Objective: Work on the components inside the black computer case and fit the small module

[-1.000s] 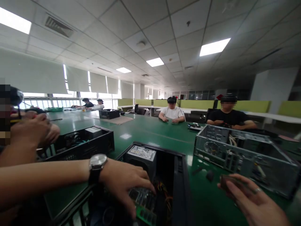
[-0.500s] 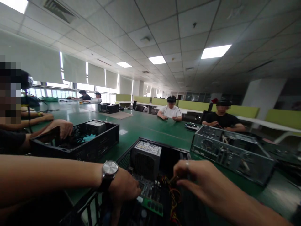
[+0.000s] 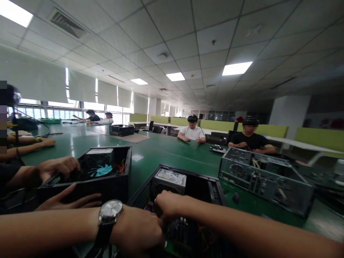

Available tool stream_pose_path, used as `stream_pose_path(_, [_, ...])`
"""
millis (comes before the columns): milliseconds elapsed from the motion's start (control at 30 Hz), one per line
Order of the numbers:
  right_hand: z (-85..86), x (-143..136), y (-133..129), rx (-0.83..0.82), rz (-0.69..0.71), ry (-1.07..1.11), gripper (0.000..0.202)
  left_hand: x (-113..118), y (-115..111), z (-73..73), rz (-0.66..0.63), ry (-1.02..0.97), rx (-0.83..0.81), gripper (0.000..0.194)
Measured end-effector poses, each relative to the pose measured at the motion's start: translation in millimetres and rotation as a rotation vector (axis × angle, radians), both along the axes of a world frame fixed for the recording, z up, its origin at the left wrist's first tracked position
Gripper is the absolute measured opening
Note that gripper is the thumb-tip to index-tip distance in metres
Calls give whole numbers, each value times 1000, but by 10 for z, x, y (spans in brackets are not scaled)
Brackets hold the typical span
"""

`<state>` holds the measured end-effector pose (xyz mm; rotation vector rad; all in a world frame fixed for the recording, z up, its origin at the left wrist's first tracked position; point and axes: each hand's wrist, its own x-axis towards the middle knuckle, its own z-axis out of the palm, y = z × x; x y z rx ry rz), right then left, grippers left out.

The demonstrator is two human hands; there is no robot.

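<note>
The open black computer case (image 3: pixel 217 186) lies in front of me with both my hands reaching in. Its power supply (image 3: pixel 170 177) with a label on top is at the far left. My left hand (image 3: pixel 137 229), wearing a wristwatch (image 3: pixel 110 212), is low at the case's left side, its fingers curled and mostly hidden. Just beside it, my right hand (image 3: pixel 169 204) crosses over in front of the power supply, closed, fingertips pointing down. What either hand holds is hidden. Below them a green circuit board (image 3: pixel 174 249) and dim wires (image 3: pixel 205 236) partly show.
On the left, a co-worker's hands (image 3: pixel 57 166) work at another open case (image 3: pixel 113 182) with a turquoise fan (image 3: pixel 100 171). A grey metal case (image 3: pixel 266 182) stands right on the green table (image 3: pixel 163 152). Two people sit across; a small dark object (image 3: pixel 236 197) lies between the cases.
My right hand has moved left across the case, from the wires to beside my left hand. The view has tilted slightly upward. The co-worker's second hand now shows along their case's near side.
</note>
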<state>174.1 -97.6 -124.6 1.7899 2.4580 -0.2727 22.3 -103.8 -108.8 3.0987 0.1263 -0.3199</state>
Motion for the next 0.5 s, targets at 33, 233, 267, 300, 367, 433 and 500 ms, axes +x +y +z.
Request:
stream_pose_path(33, [112,85,-54,44,13,44,12,7,16,17,-24,60,31,13])
stream_pose_path(233, [674,996,-777,374,-106,400,7,127,182,225,110,73,-62,21])
stream_pose_path(267, [659,1151,-939,411,-155,484,12,128,217,261,112,59,-108,24])
stream_pose_path(300, [599,1298,-1099,438,-211,578,17,117,249,291,112,49,-153,27])
stream_pose_path(367, [356,1571,-1387,452,-343,758,26,75,302,320,112,21,-223,30])
stream_pose_path(433, [-12,1816,-1605,460,-489,895,31,37,346,306,121,-61,-270,32])
stream_pose_path(500, [-421,2016,-1738,611,-641,985,33,45,396,263,117,-196,-288,31])
